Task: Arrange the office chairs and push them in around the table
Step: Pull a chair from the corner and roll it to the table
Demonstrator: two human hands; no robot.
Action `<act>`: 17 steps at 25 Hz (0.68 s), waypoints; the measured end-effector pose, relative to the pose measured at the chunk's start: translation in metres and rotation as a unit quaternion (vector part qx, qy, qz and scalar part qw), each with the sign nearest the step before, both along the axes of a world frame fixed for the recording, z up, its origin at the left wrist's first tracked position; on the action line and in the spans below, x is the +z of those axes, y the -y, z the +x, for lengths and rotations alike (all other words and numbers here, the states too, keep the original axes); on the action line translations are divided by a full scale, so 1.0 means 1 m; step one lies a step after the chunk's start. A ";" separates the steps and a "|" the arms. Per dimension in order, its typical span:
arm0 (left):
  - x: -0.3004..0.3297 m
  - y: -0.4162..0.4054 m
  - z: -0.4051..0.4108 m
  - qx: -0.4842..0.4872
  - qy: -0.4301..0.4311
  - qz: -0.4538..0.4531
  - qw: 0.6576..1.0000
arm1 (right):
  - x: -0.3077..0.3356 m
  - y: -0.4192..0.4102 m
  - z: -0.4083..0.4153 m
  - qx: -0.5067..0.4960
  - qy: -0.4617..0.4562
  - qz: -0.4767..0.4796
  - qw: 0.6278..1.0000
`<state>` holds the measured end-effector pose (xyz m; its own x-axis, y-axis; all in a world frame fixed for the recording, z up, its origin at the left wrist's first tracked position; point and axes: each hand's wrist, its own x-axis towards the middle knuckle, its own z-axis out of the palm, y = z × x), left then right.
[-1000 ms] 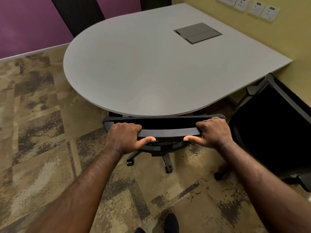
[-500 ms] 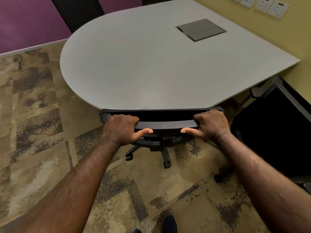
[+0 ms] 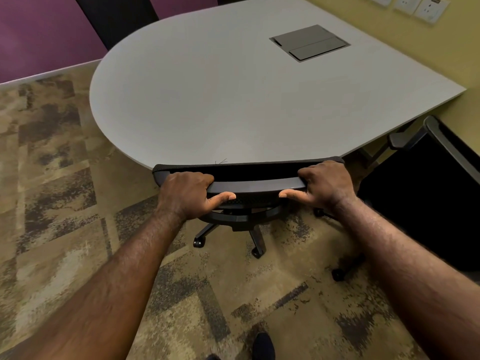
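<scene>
The office chair [image 3: 246,183] is seen from behind and above, its backrest top drawn up against the rounded near edge of the worktop [image 3: 207,100], with the seat hidden beneath that edge. The top bar of the backrest is gripped at both ends: the left hand [image 3: 188,194] and the right hand [image 3: 326,187] are each curled over it, fingers [image 3: 197,178] wrapped across the top and thumbs stretched along the bar's near face. The frame is judged stiff, while the mesh below it would probably give, so the rigid top bar is the sound place to take hold. Being on castors [image 3: 198,241], the chair is expected to roll with modest effort, though the carpet [image 3: 65,203] may drag and the base may swivel off line. A second chair [image 3: 428,193] stands just beside it on the right.
</scene>
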<state>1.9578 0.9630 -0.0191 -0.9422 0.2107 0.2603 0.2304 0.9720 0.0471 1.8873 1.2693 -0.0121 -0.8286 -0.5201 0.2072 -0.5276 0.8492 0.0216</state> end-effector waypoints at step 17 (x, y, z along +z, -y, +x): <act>-0.004 0.000 -0.001 0.011 0.017 -0.001 1.000 | -0.011 -0.007 -0.003 0.007 -0.019 -0.016 1.000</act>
